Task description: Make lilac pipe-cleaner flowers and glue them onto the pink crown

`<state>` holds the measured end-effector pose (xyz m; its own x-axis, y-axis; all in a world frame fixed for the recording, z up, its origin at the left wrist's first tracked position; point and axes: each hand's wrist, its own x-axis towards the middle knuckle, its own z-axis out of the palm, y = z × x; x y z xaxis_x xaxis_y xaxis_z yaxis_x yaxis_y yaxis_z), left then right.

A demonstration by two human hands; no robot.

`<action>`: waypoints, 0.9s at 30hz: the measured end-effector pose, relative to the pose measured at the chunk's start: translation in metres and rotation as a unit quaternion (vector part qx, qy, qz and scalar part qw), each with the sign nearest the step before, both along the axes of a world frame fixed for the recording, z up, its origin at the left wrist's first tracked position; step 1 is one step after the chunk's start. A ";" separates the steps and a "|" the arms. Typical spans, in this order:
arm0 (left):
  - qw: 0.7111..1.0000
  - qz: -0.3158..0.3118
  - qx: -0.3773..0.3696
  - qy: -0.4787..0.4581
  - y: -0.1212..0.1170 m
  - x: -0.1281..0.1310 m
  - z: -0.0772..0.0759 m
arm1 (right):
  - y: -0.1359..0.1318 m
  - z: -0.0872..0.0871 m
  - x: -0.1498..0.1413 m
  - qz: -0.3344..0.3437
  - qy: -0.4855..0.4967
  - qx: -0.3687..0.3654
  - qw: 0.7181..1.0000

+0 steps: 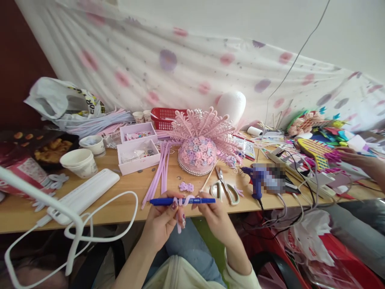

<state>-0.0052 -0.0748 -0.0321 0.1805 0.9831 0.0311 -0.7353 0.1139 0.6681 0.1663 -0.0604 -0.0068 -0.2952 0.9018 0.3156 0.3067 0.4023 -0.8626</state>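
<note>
Both my hands are at the table's front edge around a blue marker pen (162, 201) that lies level across them. A pale lilac pipe cleaner (189, 199) is coiled about the pen's middle, one end hanging down. My left hand (161, 224) is closed, pinching the pen and the coil. My right hand (214, 218) is closed on the pen's other end. Just beyond the pen lies a small purple pipe-cleaner flower piece (186, 186). Behind that stands a pink headdress (198, 154) covered with pastel flowers, edged with pearls and topped by fuzzy plumes.
Scissors (225, 188) and a blue glue gun (256, 180) lie to the right. Lilac pipe cleaners (156, 172), white boxes (138, 166) and paper cups (80, 163) stand left. A white power bank (84, 196) trails a cable. A co-worker's hand (351, 156) reaches in at right.
</note>
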 end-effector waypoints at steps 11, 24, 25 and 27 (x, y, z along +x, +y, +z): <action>0.976 -0.009 0.021 0.216 0.002 -0.010 0.004 | -0.029 0.046 0.012 0.067 -0.126 -0.008 0.990; 0.990 0.117 -0.053 0.053 0.001 0.017 0.012 | -0.015 -0.003 -0.008 0.009 0.002 -0.014 1.000; 0.989 0.121 -0.044 0.078 0.003 0.017 0.010 | -0.021 -0.002 -0.012 0.005 -0.011 -0.017 1.000; 0.983 0.115 -0.025 0.142 0.004 0.013 0.004 | -0.031 0.004 -0.015 -0.005 -0.046 -0.012 0.999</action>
<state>0.0080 -0.0710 -0.0282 -0.0528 0.9979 -0.0378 -0.5293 0.0041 0.8484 0.1517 -0.0914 -0.0032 -0.3120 0.9118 0.2669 0.3885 0.3788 -0.8400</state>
